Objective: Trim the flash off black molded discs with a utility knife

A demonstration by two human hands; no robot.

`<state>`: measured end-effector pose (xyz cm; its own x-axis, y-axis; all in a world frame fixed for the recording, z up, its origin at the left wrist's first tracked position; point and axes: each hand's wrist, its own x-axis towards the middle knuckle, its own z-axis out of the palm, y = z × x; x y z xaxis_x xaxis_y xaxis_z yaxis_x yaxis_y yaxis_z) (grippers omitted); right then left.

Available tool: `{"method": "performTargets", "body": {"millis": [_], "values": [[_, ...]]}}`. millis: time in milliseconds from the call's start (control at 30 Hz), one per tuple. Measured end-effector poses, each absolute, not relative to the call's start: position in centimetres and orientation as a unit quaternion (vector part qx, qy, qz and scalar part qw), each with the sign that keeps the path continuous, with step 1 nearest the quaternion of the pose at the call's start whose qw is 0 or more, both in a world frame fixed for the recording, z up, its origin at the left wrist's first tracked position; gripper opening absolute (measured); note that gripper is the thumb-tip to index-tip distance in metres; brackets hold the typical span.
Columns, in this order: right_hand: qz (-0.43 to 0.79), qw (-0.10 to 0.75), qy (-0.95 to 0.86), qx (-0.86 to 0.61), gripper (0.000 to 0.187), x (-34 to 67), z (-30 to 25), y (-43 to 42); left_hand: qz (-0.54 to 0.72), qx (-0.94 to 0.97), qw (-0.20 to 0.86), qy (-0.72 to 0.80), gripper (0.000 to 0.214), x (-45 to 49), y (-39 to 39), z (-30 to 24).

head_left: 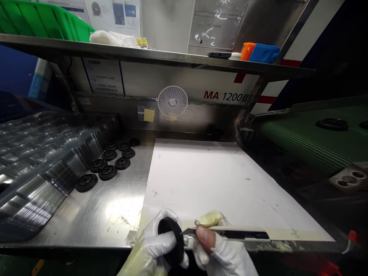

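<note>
My left hand (156, 245), in a white glove, grips a round black ribbed part (176, 245) turned on edge at the front of the bench. In my right hand (220, 249) is a utility knife (241, 234), its blade pointing left with the tip at the part's rim. Whether the blade touches the rim I cannot tell. The right glove leaves the thumb bare, and a yellowish cover sits on one finger. Behind both hands lies a large white sheet (201, 180) with small dark marks.
Several black ribbed discs (107, 172) lie on the metal bench at left, beside stacked clear plastic trays (51, 172). A small fan (172, 101) faces me below a shelf (172, 57) holding a green bin (43, 21). To the right runs a green conveyor belt (310, 134) with a black disc (332, 124).
</note>
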<state>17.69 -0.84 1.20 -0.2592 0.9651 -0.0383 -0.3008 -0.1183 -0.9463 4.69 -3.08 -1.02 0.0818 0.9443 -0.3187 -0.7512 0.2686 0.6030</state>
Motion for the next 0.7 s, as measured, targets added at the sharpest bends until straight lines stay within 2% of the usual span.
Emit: {"method": "performTargets", "body": {"millis": [200, 700], "values": [[0.655, 0.467, -0.472, -0.361, 0.018, 17.4, 1.2, -0.4, 0.584, 0.18, 0.738, 0.287, 0.024, 4.6, -3.1, -1.8], [0.666, 0.427, -0.471, -0.389, 0.021, 18.6, 0.7, 0.0, 0.571, 0.168, 0.714, 0.369, 0.022, 4.8, -3.4, 0.1]]}}
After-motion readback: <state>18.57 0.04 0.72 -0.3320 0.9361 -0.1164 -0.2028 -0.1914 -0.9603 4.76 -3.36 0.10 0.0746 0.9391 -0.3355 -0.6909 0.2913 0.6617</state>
